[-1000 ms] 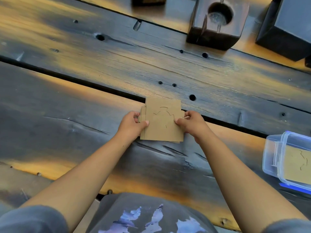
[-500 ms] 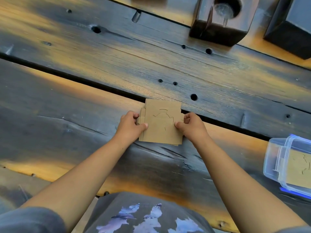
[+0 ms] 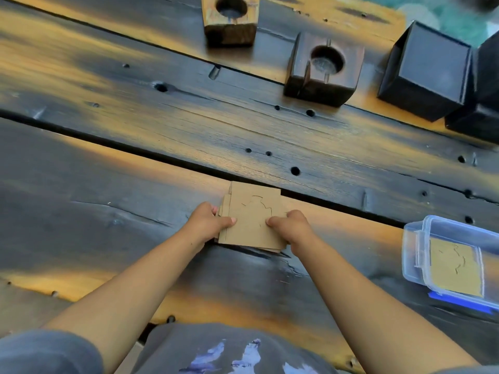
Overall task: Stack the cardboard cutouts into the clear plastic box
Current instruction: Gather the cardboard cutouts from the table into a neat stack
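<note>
We are pinching a small stack of brown cardboard cutouts (image 3: 251,220) between our left hand (image 3: 208,221) and right hand (image 3: 290,225), thumbs pressing on top, with the clear plastic box (image 3: 413,255) well off to the right.

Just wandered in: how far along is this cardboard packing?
Partly done: the clear plastic box already holds brown cardboard cutouts. In hand: left hand and right hand square a small stack of brown cardboard cutouts on the dark wooden table. Left: boxing it.

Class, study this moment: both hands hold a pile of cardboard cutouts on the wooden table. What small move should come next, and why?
Probably square up the stack of cutouts: its lower sheets jut out unevenly while the left hand and right hand pinch its sides. The clear plastic box already holds a sheet.
</note>
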Demonstrator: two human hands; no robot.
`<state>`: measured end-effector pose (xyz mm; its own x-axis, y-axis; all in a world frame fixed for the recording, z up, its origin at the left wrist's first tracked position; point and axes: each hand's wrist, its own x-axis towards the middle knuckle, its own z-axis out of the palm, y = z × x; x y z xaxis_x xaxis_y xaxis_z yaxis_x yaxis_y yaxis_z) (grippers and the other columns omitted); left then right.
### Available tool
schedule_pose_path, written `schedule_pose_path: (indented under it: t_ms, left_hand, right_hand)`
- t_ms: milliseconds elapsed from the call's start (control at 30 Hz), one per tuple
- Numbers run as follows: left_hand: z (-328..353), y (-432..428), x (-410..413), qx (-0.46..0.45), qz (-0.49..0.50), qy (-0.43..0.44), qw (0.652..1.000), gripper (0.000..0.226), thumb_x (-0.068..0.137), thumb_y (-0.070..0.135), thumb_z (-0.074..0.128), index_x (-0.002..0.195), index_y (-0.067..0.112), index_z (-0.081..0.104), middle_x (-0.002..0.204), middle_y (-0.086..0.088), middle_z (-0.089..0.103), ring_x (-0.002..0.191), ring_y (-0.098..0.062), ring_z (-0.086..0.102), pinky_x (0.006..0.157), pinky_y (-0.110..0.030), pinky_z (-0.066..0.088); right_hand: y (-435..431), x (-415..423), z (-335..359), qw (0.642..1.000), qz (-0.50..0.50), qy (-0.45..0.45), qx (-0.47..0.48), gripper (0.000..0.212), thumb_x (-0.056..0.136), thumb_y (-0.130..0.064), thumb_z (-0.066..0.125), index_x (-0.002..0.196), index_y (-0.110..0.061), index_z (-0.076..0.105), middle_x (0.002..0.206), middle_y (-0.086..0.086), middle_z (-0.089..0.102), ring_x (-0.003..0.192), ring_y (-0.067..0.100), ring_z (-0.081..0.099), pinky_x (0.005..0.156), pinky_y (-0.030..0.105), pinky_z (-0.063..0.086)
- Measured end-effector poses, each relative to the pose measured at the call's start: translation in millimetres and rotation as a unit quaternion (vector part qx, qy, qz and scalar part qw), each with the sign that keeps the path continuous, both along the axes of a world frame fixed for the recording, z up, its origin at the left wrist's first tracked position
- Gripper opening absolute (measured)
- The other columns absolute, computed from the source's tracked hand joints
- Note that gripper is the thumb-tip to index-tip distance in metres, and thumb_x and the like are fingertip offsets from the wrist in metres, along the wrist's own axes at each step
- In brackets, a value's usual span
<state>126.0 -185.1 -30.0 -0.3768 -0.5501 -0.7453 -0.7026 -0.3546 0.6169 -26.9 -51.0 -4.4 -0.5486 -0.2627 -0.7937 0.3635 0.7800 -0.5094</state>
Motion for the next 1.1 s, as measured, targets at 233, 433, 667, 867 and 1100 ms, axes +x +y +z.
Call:
schedule_pose_path:
  t_ms: [233, 433, 667, 867, 1100]
  left_hand:
    - [40.9, 43.2, 21.5, -0.051, -0.001, 0.077, 0.996, 0.036, 0.075, 0.020, 0.083, 0.086, 0.019, 0.049, 0.079, -0.001, 0.060, 0.063, -0.012, 0.062, 0.043, -0.023, 0.045]
    - [70.0, 110.2, 21.6, -0.037, -0.015, 0.117, 0.992, 0.031, 0.079, 0.024, 0.081, 0.093, 0.020, 0.053, 0.084, -0.003, 0.061, 0.071, -0.014, 0.065, 0.051, -0.023, 0.049]
    - [93.0, 239.2, -15.5, -0.040, -0.069, 0.144, 0.986, 0.033, 0.082, 0.024, 0.079, 0.102, 0.012, 0.056, 0.095, -0.009, 0.065, 0.082, -0.021, 0.067, 0.060, -0.031, 0.054]
    - [108.4, 364.5, -51.0, -0.042, -0.068, 0.158, 0.984, 0.032, 0.084, 0.019, 0.076, 0.108, 0.012, 0.056, 0.103, -0.014, 0.065, 0.091, -0.026, 0.066, 0.085, -0.052, 0.057]
    - [128.2, 440.6, -85.0, -0.042, -0.117, 0.156, 0.980, 0.032, 0.085, 0.020, 0.075, 0.106, 0.010, 0.054, 0.108, -0.013, 0.068, 0.099, -0.028, 0.067, 0.087, -0.054, 0.058]
  right_hand:
    - [56.2, 14.7, 41.1, 0.996, -0.016, 0.052, -0.076, 0.041, 0.079, -0.015, 0.077, 0.107, -0.010, 0.048, 0.094, 0.001, 0.057, 0.079, 0.014, 0.057, 0.058, 0.026, 0.044]
    - [137.7, 17.8, 70.2, 0.990, -0.018, 0.093, -0.100, 0.035, 0.080, -0.019, 0.075, 0.106, -0.007, 0.055, 0.101, 0.008, 0.063, 0.090, 0.023, 0.064, 0.076, 0.038, 0.053]
    - [283.0, -5.6, 97.1, 0.985, -0.068, 0.102, -0.118, 0.026, 0.088, -0.019, 0.064, 0.109, -0.003, 0.058, 0.109, 0.014, 0.066, 0.102, 0.029, 0.065, 0.092, 0.051, 0.054]
    - [406.5, -32.6, 112.5, 0.975, -0.111, 0.122, -0.149, 0.021, 0.088, -0.017, 0.062, 0.106, -0.006, 0.061, 0.107, 0.010, 0.068, 0.100, 0.024, 0.065, 0.091, 0.046, 0.055]
    - [493.1, -54.2, 125.6, 0.967, -0.148, 0.135, -0.157, 0.006, 0.089, -0.015, 0.061, 0.092, -0.010, 0.063, 0.092, 0.004, 0.069, 0.082, 0.016, 0.065, 0.072, 0.034, 0.052]
